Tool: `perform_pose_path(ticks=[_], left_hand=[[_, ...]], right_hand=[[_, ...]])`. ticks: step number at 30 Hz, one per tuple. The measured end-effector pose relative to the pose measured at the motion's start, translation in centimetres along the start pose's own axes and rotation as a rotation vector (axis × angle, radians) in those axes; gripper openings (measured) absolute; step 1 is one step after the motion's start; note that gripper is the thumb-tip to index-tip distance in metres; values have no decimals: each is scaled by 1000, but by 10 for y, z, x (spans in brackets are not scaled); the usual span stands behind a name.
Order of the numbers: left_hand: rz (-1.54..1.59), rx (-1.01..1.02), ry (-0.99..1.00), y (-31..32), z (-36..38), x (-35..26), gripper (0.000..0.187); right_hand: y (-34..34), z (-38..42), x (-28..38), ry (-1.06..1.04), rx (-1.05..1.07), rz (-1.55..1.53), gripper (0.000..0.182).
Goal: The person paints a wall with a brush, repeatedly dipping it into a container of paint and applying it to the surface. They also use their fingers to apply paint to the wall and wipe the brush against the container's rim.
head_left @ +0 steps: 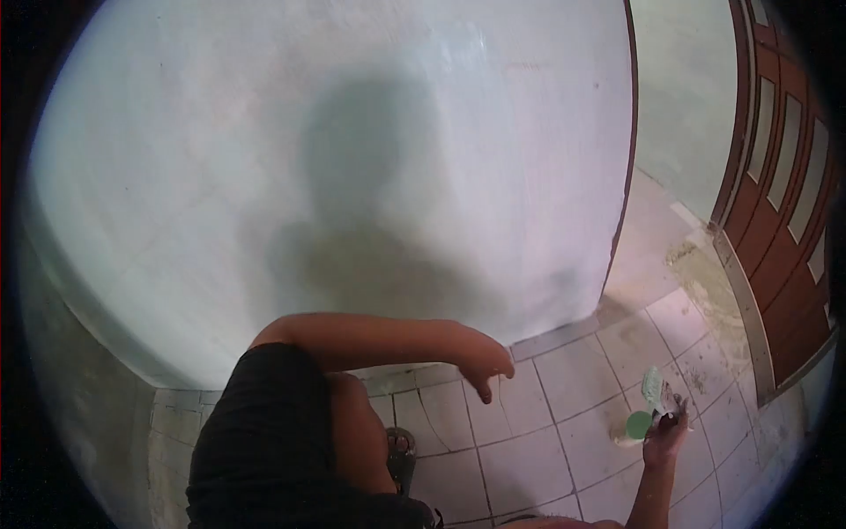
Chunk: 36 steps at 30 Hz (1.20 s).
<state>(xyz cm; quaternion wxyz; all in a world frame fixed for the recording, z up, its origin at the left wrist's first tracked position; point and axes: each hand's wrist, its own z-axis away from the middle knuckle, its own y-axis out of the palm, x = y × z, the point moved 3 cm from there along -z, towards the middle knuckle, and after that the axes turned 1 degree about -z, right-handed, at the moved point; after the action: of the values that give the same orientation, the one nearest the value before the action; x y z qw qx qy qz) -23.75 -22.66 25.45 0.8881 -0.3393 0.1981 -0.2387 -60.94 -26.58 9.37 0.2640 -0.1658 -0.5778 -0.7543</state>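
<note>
I am crouched in front of a pale blue-white wall (pixel 264 176) that carries my shadow. My left forearm lies across my raised knee, and my left hand (pixel 483 360) hangs loosely over the floor tiles with nothing in it, its fingers drooping near the foot of the wall. Low at the right, my right hand (pixel 665 434) grips a flat-bladed scraper (pixel 652 385) whose blade, coated pale green, points up. A small round green thing (pixel 639 425) sits by the same hand; whether the hand holds it I cannot tell.
Pale square floor tiles (pixel 573 379) run along the wall's base. A brown wooden door with glass panes (pixel 780 185) stands open at the right, beside a dark vertical wall edge (pixel 627 159). A dirty patch (pixel 696 264) marks the floor by the threshold. My sandalled foot (pixel 401 451) rests on the tiles.
</note>
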Motion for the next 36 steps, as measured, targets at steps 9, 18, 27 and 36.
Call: perform_pose_path(ticks=[9, 18, 27, 36], left_hand=[[460, -735, -383, -16, 181, 1, 58], [894, -981, -376, -22, 215, 8, 44], [1023, -883, -179, 4, 149, 65, 46], [866, -662, -59, 5, 127, 68, 54]], right_hand=[[168, -10, -4, 17, 7, 88, 28], [351, -29, 12, -114, 333, 251, 47], [429, -31, -4, -329, 497, -113, 22], [514, -40, -9, -721, 505, -265, 22]])
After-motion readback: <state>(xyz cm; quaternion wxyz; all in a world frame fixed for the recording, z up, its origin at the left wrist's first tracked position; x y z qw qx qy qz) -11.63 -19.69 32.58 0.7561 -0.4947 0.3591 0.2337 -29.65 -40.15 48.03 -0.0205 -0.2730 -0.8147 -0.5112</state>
